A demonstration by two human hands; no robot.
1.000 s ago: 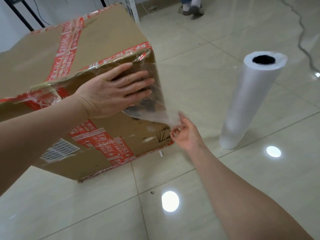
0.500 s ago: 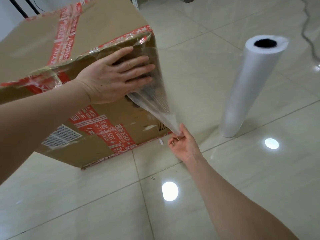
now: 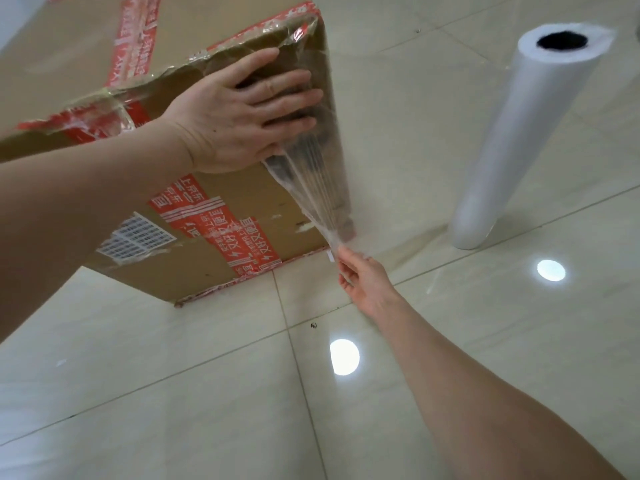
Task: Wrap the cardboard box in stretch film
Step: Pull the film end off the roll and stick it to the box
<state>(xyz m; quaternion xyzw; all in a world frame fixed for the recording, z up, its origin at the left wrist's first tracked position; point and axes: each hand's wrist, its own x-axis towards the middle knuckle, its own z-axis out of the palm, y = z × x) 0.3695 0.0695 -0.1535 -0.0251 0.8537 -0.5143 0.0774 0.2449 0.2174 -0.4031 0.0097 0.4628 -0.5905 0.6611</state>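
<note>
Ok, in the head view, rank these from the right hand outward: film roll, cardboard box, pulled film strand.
1. Film strand, pinched by the right hand.
2. Cardboard box, its lower corner just above-left.
3. Film roll, standing apart to the right.

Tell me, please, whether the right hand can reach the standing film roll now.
Probably yes: only bare floor lies between the right hand and the roll, though its fingers pinch the film tail.

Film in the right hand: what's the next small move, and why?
Probably press the pinched film onto the box and smooth it flat. The left hand lies flat, pinning film near the corner, while the right hand pinches it, stretched taut and bunched, off the box's lower corner.
</note>
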